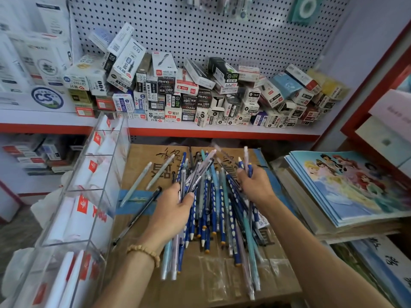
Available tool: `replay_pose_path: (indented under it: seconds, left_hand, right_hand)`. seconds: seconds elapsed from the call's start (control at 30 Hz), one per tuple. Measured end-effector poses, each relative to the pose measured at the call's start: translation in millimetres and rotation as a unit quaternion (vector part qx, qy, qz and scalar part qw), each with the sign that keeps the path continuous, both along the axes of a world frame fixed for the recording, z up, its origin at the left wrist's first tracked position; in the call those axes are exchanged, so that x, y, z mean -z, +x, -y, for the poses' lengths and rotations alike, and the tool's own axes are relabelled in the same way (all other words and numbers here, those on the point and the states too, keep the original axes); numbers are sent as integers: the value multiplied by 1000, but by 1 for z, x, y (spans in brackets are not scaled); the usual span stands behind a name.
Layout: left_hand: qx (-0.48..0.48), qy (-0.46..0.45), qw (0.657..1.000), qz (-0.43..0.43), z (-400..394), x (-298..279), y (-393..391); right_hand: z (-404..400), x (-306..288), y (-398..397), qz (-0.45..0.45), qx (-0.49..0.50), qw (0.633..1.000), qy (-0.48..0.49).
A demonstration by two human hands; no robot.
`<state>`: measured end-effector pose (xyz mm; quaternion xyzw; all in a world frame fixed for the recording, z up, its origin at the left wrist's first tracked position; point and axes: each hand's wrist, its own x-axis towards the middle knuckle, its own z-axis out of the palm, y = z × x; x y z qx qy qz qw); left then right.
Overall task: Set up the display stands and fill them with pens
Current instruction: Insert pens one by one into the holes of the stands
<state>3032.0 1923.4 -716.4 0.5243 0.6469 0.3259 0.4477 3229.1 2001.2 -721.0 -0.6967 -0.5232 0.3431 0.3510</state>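
A heap of loose pens (219, 210), mostly blue with white dots plus teal and clear ones, lies on a cardboard box (195, 283). My left hand (171, 210) grips a bundle of clear and dark pens that fan up and to the right. My right hand (255, 185) holds a few pens upright at the heap's far right. A clear acrylic display stand (89, 196) with several compartments stands to the left, with red-and-white card inserts inside. Three stray pens (142, 196) lie between the stand and the heap.
A red-edged shelf (155, 130) behind carries many small pen boxes (200, 94) below a pegboard (211, 32). A stack of cartoon-cover notebooks (347, 187) lies to the right. White plastic bags (44, 210) sit left of the stand.
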Motion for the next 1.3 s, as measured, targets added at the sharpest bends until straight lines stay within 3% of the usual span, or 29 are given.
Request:
replay_pose_path:
  seconds: [0.23,0.37,0.57,0.8,1.0,1.17,1.3]
  left_hand:
    - [-10,-14,992,129,-5,8,-7]
    - [6,-15,975,220,-4,0,-5]
    - [75,-44,968,234,-4,-1,-3]
    - [69,-50,970,227,-7,1,-1]
    - [69,-47,970,230,-14,-3,4]
    - [117,-30,966,228,-21,-13,12]
    - [179,-35,963,198,-25,-28,24]
  right_hand:
    - [-10,-10,-11,-108,55,992,20]
    - [-17,-19,-21,-238,92,967,3]
    - [-20,-21,-21,-348,106,931,-18]
    - [-24,-37,6,-323,235,913,84]
    - [-19,-50,24,-290,254,909,157]
    - [2,-60,21,-164,96,972,135]
    - [14,-72,16,-142,21,982,126]
